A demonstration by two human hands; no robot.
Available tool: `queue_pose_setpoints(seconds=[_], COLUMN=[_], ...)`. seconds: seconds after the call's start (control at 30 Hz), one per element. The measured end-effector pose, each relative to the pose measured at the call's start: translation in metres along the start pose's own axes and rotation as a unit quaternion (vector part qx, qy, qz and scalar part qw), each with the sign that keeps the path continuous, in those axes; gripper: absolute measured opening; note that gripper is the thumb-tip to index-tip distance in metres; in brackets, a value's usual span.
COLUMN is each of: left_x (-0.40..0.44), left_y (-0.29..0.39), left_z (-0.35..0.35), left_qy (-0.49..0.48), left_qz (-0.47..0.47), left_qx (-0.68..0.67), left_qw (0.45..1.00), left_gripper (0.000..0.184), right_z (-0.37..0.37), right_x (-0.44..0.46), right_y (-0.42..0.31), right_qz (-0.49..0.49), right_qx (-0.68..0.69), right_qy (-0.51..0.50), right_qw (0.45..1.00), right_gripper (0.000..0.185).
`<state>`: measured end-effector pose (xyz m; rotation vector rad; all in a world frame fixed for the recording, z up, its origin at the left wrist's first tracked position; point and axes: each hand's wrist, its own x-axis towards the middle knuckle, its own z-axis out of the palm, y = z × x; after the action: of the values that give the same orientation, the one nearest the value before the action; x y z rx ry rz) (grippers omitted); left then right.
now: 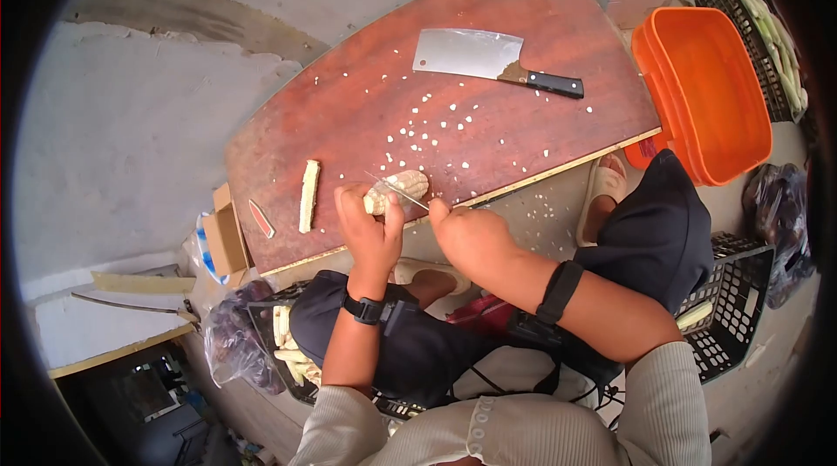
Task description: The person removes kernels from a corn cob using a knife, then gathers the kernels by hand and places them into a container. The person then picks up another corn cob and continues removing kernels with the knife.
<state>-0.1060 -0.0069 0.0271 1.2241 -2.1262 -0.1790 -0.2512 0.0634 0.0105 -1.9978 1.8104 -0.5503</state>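
My left hand (pixel 370 220) is closed around the lower end of a pale corn cob (pixel 410 184), which lies near the front edge of the red-brown board. In my right hand (pixel 471 232) is a knife (pixel 403 193), its thin blade seen nearly edge-on and slanting across the cob. Its handle is hidden in my fist. Loose white kernels (pixel 423 136) are scattered past the cob. A stripped cob piece (pixel 309 196) lies to the left, with a small red-and-white strip (pixel 261 218) beside it.
A cleaver (pixel 471 52) with a black handle lies at the back of the board (pixel 558 13). An orange tub (pixel 758 117) stands at the right. Black crates (pixel 741 318) with corn flank my legs. A cardboard box (pixel 228 235) sits at the left.
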Motion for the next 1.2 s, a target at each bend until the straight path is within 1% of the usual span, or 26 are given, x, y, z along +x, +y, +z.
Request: queue_pose_setpoints(seconds=[0.07, 0.1, 0.2, 0.3, 0.4, 0.5, 0.6, 0.7, 0.8, 0.83, 0.9, 1.0, 1.1, 1.2], left_x=[0.005, 0.007, 0.007, 0.007, 0.0, 0.001, 0.002, 0.002, 0.002, 0.001, -0.003, -0.006, -0.008, -0.007], left_y=[0.0, 0.002, 0.002, -0.009, 0.0, -0.005, 0.0, 0.003, 0.009, 0.009, 0.006, 0.007, 0.001, -0.001], left_z=[0.0, -0.001, 0.0, 0.001, 0.006, 0.007, 0.01, 0.009, 0.007, 0.007, 0.009, 0.01, 0.009, 0.005], left_qy=[-0.011, -0.018, -0.023, -0.011, -0.009, -0.001, 0.02, 0.019, 0.0, 0.007, 0.019, 0.034, 0.016, 0.011], left_qz=[0.018, 0.009, 0.016, 0.02, 0.025, 0.009, 0.007, -0.023, -0.061, -0.058, -0.052, -0.062, -0.045, -0.05], left_qx=[0.006, -0.001, -0.006, -0.012, -0.035, -0.018, -0.036, -0.049, -0.037, -0.031, -0.021, -0.037, -0.052, -0.08], left_qw=[1.0, 1.0, 1.0, 1.0, 0.999, 1.0, 0.999, 0.998, 0.997, 0.998, 0.998, 0.997, 0.997, 0.995], left_gripper=[0.028, 0.026, 0.024, 0.026, 0.029, 0.031, 0.026, 0.032, 0.031, 0.031, 0.03, 0.026, 0.032, 0.037], right_z=[-0.003, -0.005, -0.013, 0.0, 0.005, 0.005, 0.007, 0.004, 0.009, 0.008, 0.005, -0.004, 0.007, 0.014], right_x=[0.003, 0.005, 0.015, 0.023, 0.041, 0.046, 0.044, 0.042, 0.035, 0.035, 0.035, 0.035, 0.034, 0.035], right_y=[0.001, 0.001, 0.0, 0.002, -0.005, -0.003, 0.0, -0.001, -0.003, -0.002, -0.004, 0.0, 0.003, 0.002], right_qz=[0.007, 0.011, 0.004, -0.018, -0.003, -0.009, -0.012, -0.005, -0.027, -0.022, -0.01, 0.026, 0.049, 0.055], right_qx=[0.028, 0.042, 0.063, 0.045, 0.089, 0.085, 0.082, 0.085, 0.041, 0.051, 0.072, 0.193, 0.314, 0.355], right_qy=[-0.015, -0.023, -0.032, -0.006, 0.0, -0.031, -0.031, -0.035, -0.019, -0.027, -0.045, -0.111, -0.059, -0.028], right_qw=[0.999, 0.999, 0.998, 0.999, 0.996, 0.996, 0.996, 0.996, 0.999, 0.998, 0.996, 0.975, 0.946, 0.933], right_gripper=[0.015, 0.017, 0.016, 0.01, 0.011, 0.016, 0.016, 0.015, 0.014, 0.013, 0.012, 0.017, 0.016, 0.022])
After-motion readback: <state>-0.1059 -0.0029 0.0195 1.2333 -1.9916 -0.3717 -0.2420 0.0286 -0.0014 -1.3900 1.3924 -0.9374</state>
